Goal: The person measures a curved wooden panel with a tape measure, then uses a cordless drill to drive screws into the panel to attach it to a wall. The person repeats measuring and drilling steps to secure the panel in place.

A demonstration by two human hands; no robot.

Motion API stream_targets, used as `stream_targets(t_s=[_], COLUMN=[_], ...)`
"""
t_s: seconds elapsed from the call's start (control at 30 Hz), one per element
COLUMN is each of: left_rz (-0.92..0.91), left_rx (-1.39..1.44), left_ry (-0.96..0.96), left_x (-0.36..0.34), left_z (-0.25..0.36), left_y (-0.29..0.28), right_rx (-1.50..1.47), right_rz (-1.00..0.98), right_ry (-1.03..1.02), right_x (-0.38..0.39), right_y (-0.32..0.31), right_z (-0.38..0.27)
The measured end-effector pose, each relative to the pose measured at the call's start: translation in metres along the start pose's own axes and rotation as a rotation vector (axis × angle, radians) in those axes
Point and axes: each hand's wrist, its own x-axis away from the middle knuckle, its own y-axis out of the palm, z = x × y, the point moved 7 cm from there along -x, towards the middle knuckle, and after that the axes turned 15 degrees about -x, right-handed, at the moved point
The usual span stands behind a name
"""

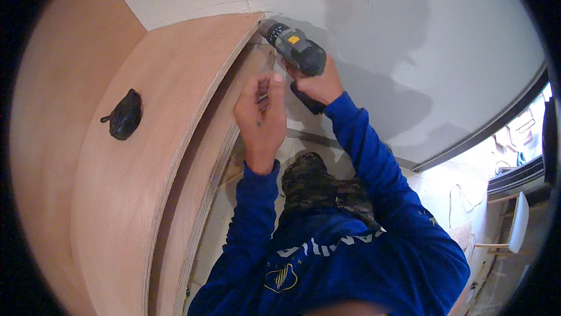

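My right hand point(324, 85) grips a dark cordless drill point(295, 47) with a yellow patch on its body. The drill's nose points up and left, right by the far corner of a plywood board point(169, 82); whether its tip touches the edge cannot be told. Close beside the drill, my left hand point(263, 114) is raised with its fingers curled in toward the thumb. Anything small between those fingers is hidden. Under the top board, past a dark gap, runs a second plywood panel point(198, 141), near my left wrist.
On the top board lies a small black plastic bag point(125, 116). A tall wood panel point(52, 111) stands at the left, and a white wall point(374, 82) rises ahead. To the far right are a chair point(517, 222), a cable on the floor point(461, 199) and a bright opening point(520, 135).
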Motion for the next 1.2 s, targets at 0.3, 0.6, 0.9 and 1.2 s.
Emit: stream_targets(t_s=[0.3,0.6,0.9,1.2], left_rz=[-0.340,-0.330,-0.224,-0.409], left_rx=[0.951,1.189,1.048,1.235], left_ry=[-0.072,-0.268,-0.318,-0.390], left_x=[-0.079,-0.075,-0.080,-0.074], left_z=[-0.030,-0.020,-0.024,-0.020], left_y=[0.073,0.095,0.093,0.105], right_rx=[0.136,0.115,0.142,0.221], right_rz=[-0.011,-0.036,-0.041,-0.065], right_ry=[-0.078,0.001,0.037,0.016], right_x=[0.003,0.002,-0.001,0.007], right_y=[0.010,0.005,0.003,0.001], right_z=[-0.019,-0.028,-0.035,-0.036])
